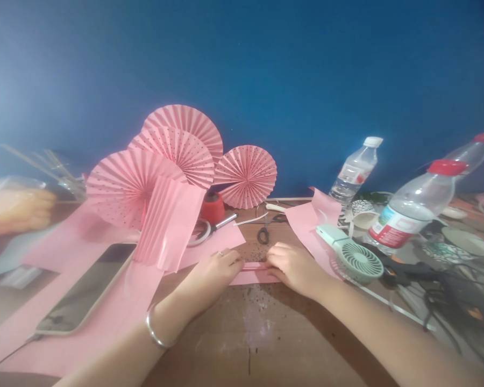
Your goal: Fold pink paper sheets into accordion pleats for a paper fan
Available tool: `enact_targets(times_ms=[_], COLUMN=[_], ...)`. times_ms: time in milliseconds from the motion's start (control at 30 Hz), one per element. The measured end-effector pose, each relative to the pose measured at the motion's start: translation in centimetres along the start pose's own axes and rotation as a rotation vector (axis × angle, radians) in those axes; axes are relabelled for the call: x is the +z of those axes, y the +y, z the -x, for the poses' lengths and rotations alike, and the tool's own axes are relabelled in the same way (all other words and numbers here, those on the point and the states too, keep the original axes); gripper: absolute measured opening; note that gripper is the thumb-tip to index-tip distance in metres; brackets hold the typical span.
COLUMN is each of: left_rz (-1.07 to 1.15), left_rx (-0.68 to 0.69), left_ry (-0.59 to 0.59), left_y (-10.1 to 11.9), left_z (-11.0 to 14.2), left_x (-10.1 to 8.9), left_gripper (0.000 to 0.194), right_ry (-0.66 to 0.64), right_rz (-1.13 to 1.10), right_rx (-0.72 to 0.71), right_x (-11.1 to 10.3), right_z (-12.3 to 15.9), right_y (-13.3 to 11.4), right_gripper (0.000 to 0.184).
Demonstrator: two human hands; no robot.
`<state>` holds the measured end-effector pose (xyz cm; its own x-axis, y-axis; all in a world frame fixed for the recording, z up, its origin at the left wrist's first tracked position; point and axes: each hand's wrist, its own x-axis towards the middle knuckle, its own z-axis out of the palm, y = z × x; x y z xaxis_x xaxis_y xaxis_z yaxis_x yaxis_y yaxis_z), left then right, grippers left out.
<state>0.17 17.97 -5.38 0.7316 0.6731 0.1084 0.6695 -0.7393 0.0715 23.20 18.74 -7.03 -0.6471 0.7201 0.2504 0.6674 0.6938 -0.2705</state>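
Observation:
My left hand (220,269) and my right hand (292,266) are closed on the two ends of a narrow pink paper strip (255,274) low over the wooden table. A fold line runs along the strip's length between my fingers. Behind my left hand stands a pleated pink sheet (171,226), its folds upright. Several round pink paper fans lean against the wall; the nearest (133,185) is at the left and a smaller one (248,176) stands behind my hands. Black scissor handles (263,235) lie just beyond the strip.
A phone (86,290) rests on pink paper (116,328) at left. A mint handheld fan (361,260), a red-capped bottle (417,207) and a white-capped bottle (357,169) are at right, near cables. Tape (200,234) lies behind. Another person's hand (24,207) is at far left.

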Motion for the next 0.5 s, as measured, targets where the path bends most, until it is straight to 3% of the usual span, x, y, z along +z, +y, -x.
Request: enact_targets(times_ms=[300,500], left_rz=[0.072,0.023], left_rx=[-0.040,-0.037], left_ry=[-0.006,-0.011], left_y=[0.43,0.36], left_z=[-0.30,-0.60], left_x=[0.45,0.78], left_gripper=[0.022,0.024], right_ry=[-0.010,0.003], right_rz=[0.024,0.033], right_rx=[0.049,0.030], right_x=[0.33,0.42], right_z=[0.03,0.04], right_y=[-0.59,-0.82], right_gripper=[0.018,0.026])
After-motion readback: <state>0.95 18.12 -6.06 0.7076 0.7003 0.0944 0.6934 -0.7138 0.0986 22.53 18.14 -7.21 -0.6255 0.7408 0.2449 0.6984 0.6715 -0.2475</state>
